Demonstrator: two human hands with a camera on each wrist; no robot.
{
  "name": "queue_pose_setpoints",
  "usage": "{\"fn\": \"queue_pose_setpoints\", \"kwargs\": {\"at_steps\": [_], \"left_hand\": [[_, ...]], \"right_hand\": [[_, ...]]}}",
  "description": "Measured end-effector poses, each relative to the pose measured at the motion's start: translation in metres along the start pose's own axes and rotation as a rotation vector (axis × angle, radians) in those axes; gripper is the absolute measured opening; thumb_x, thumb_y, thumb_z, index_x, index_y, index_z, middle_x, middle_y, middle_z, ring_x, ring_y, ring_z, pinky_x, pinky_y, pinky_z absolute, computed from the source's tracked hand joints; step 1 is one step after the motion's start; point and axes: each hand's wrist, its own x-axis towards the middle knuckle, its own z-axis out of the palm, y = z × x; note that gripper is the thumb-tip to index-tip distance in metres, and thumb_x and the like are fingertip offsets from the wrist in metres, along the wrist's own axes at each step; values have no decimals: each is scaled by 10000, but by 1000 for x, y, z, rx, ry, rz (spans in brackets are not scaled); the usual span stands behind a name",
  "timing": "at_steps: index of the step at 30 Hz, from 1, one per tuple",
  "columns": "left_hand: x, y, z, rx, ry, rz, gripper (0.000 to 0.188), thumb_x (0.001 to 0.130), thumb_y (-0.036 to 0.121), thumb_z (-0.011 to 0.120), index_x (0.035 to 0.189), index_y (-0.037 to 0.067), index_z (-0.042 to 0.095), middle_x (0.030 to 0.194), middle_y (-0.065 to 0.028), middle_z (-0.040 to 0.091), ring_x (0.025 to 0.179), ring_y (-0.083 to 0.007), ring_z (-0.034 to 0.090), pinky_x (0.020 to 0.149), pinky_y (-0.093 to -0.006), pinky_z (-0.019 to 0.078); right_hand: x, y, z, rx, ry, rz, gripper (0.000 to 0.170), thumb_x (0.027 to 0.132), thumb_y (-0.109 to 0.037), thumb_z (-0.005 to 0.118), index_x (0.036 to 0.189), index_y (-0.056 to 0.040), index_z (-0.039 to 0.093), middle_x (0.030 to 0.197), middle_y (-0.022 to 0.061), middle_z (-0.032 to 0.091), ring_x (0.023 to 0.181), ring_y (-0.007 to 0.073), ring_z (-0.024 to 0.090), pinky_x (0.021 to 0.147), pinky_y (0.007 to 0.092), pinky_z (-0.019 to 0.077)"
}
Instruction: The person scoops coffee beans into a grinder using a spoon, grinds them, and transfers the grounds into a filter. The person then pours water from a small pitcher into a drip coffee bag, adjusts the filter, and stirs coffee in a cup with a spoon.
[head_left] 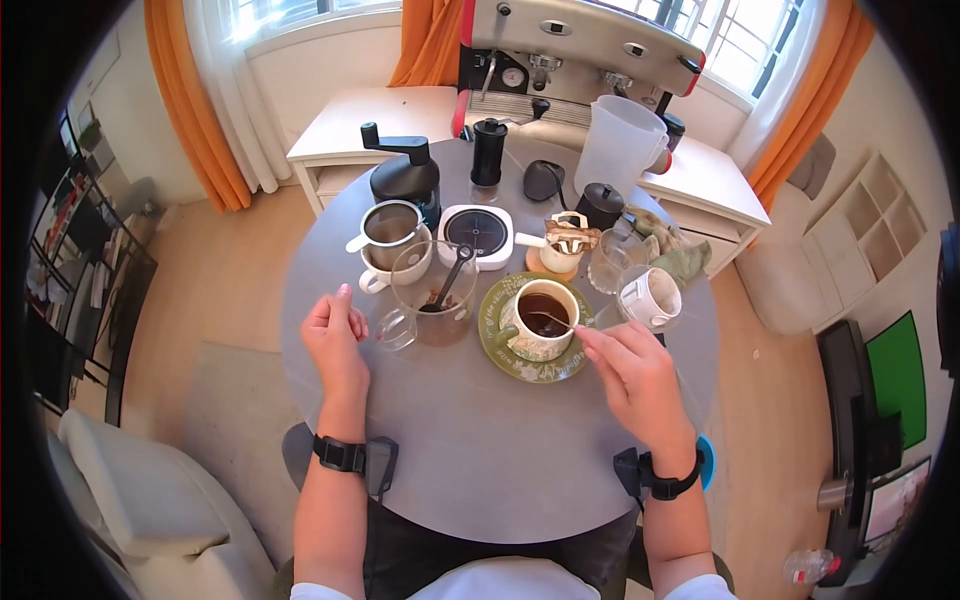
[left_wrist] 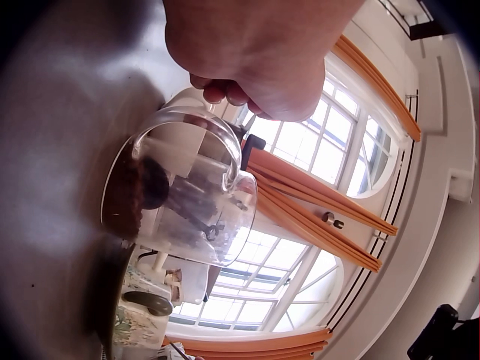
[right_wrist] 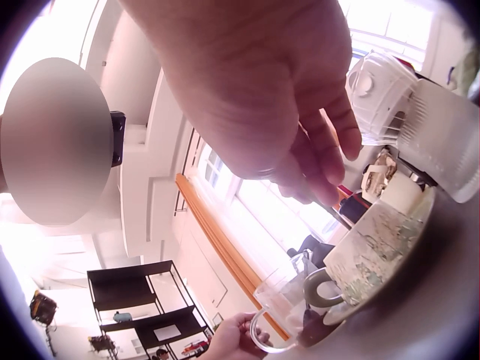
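My right hand (head_left: 635,375) pinches the thin handle of a spoon (head_left: 553,318). The spoon's lower end dips into dark coffee inside a patterned cup (head_left: 538,347), which sits on a green saucer (head_left: 494,345). In the right wrist view the spoon is hidden behind the fingers. My left hand (head_left: 338,340) hovers or rests at the table's left, fingers loosely curled and holding nothing. Close beside it stands a glass jug (left_wrist: 232,202) with its handle toward the hand. A black scoop (head_left: 458,270) leans inside the jug, above brown grounds at the bottom.
Behind the jug are a white cup with a metal strainer (head_left: 390,225), a black grinder (head_left: 405,180) and a scale (head_left: 477,232). A small cup with a drip bag (head_left: 565,240), a tilted white cup (head_left: 650,297) and a plastic pitcher (head_left: 615,145) stand beyond the saucer.
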Motion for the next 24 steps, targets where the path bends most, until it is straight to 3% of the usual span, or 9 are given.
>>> {"fn": "queue_pose_setpoints", "kwargs": {"at_steps": [5, 14, 24], "left_hand": [[0, 0, 3, 2, 22, -11, 449, 1037, 149, 666, 646, 123, 447, 575, 21, 446, 518, -81, 407, 509, -265, 346], [1, -2, -1, -13, -3, -3, 447, 1041, 153, 656, 652, 123, 437, 583, 22, 442, 517, -86, 411, 504, -261, 337], [0, -3, 1, -10, 8, -8, 434, 1047, 169, 650, 664, 120, 451, 600, 27, 439, 533, -91, 432, 509, -263, 324]], "right_hand": [[-13, -5, -7, -54, 0, 107, 246, 920, -31, 741, 1166, -36, 757, 891, 105, 686, 838, 293, 637, 740, 416, 539], [3, -6, 4, -58, 1, -11, 242, 918, -21, 729, 1159, -18, 749, 904, 107, 678, 853, 292, 635, 759, 408, 539], [-9, -12, -10, -81, -33, 29, 274, 902, -30, 744, 1175, -18, 740, 919, 107, 695, 847, 291, 641, 745, 413, 546]]}}
